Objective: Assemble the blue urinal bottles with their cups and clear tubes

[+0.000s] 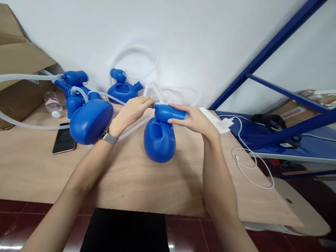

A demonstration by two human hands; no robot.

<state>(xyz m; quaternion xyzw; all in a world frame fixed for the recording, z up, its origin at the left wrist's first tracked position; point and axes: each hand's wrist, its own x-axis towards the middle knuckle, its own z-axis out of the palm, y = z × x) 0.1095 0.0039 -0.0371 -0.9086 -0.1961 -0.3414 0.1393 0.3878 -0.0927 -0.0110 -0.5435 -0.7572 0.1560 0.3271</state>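
A blue plastic urinal jug (160, 148) with a moulded handle stands upright on the wooden table, in front of me. Across its top lies a rounded blue urinal cup (168, 112). My right hand (193, 119) grips this cup from the right, thumb on the near side and fingers over the far side. My left hand (133, 110) has its fingers closed at the cup's left end, where a clear hose (157, 91) meets it. The fingertips cover the joint, so what exactly they pinch is hidden.
More blue jugs (91, 120) with cups and hoses stand at left and back. A phone (64, 140), a water bottle (52, 104) and a cardboard box (25, 70) are left. Right are a power strip (215, 120), a white cable (243, 140) and a blue metal rack (265, 143).
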